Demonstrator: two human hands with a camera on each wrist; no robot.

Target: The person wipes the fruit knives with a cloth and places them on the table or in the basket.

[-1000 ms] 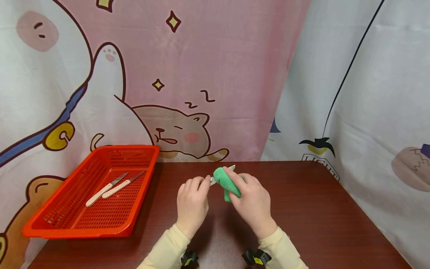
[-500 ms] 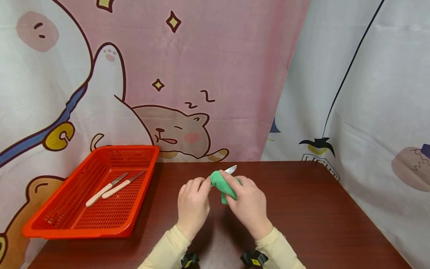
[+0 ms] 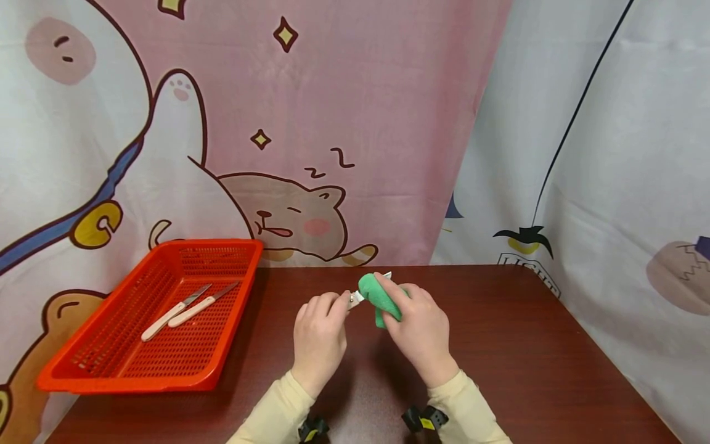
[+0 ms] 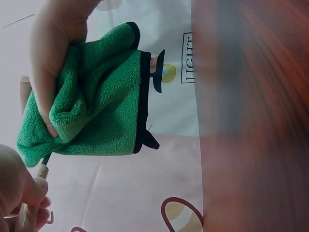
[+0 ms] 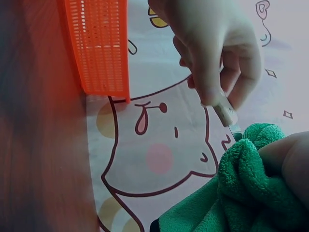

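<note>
My left hand [image 3: 320,339] grips the pale handle of a knife [image 5: 224,112], held up over the table. The knife's blade points away and to the right, and its tip shows past a green cloth [image 3: 379,295]. My right hand [image 3: 420,330] pinches that cloth, folded around the blade, so most of the blade is hidden. In the left wrist view the fluffy cloth [image 4: 104,106] hangs down with a black edge, and the knife handle [image 4: 30,212] sits in the left hand's fingers. Thumb and fingers of the right hand press the cloth from both sides.
An orange-red plastic basket [image 3: 219,364] stands on the left of the dark wood table [image 3: 516,357]. Two knives with pale handles [image 3: 161,322] lie inside it, blades toward the back. A printed curtain [image 3: 388,123] hangs behind the table's back edge.
The right hand with the cloth slid toward the handle, then back out along the blade toward the tip. The left hand has stayed nearly in place.
</note>
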